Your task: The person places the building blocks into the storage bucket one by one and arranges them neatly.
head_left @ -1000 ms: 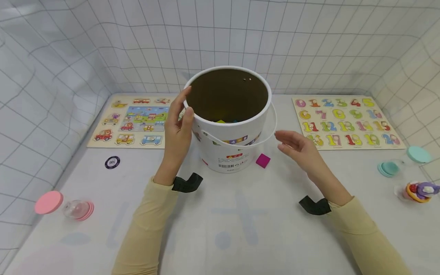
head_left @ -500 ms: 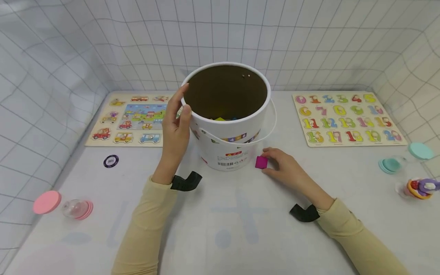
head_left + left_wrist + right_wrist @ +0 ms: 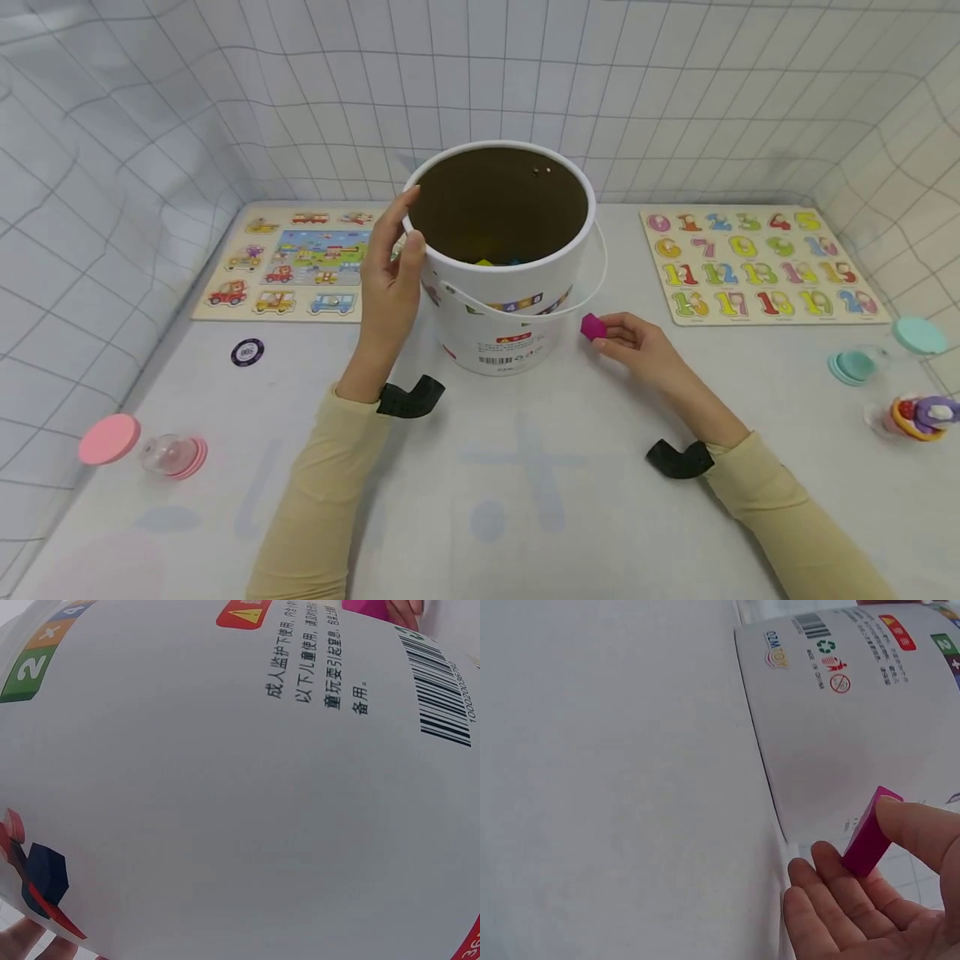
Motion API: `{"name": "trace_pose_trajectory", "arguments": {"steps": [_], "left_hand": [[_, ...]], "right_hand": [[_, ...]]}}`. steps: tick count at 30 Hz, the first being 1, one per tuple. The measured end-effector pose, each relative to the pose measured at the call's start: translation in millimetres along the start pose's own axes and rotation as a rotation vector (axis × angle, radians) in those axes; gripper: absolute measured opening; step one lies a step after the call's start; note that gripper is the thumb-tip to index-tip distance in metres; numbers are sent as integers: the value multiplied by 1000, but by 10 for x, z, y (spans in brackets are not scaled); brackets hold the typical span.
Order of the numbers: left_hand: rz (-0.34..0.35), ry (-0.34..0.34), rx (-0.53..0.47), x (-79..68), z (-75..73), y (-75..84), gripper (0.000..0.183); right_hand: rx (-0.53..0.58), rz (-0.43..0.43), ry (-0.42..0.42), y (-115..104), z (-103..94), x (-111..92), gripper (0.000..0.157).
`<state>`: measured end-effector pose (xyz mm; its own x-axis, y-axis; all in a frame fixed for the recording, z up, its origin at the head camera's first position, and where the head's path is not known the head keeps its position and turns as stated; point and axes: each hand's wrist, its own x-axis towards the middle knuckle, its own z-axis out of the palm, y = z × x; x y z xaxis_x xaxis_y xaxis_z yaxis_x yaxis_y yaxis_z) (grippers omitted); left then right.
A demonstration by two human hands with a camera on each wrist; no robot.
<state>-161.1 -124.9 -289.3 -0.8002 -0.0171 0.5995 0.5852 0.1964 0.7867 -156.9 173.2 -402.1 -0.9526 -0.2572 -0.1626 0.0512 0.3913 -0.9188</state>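
A tall white bucket (image 3: 517, 287) stands upright, its open top showing a dark brown inside with a bit of yellow and blue at the bottom. My left hand (image 3: 392, 279) holds its left side, thumb and index finger at the rim. The bucket's printed wall (image 3: 240, 787) fills the left wrist view, with fingertips (image 3: 26, 941) showing at the lower left corner. Between thumb and fingers, my right hand (image 3: 637, 346) pinches a small magenta block (image 3: 592, 327) to the right of the bucket. In the right wrist view the thumb presses one end of the block (image 3: 870, 836).
A vehicle puzzle board (image 3: 292, 262) lies behind on the left, a number puzzle board (image 3: 761, 271) on the right. The bucket's white handle (image 3: 603, 267) hangs down in front. A black chip (image 3: 247, 352), pink pieces (image 3: 108, 439) and teal pieces (image 3: 855, 367) lie towards the sides.
My right hand has come in to the block, taken hold of it and shifted it slightly right and up from its spot beside the bucket. My left hand stays at the rim.
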Motion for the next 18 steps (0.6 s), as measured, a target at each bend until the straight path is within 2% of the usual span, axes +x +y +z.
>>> {"name": "trace_pose_trajectory", "arguments": {"steps": [4,7,10,14,16,18], "left_hand": [[0,2,7,4,2,9,77],[0,1,8,9,-2,20,77],[-2,-2,8,10,-6,27,77],[-5,-2,7,2,-8,19,77],[-11,-3,3,-4,-9,10,76],[-18,-4,-1,-10,-7,5,75]], "right_hand": [[163,47,4,-40,-97,-23,47],[276,-5,42,-153,-177,-52,44],[461,-120,116,-365,-279,-100,38],[709,-349,197,-797,-361,-204,31],[769,-461,199,-1034,-357,-238,30],[784,-538,182,-1253,-319,-239,31]]}}
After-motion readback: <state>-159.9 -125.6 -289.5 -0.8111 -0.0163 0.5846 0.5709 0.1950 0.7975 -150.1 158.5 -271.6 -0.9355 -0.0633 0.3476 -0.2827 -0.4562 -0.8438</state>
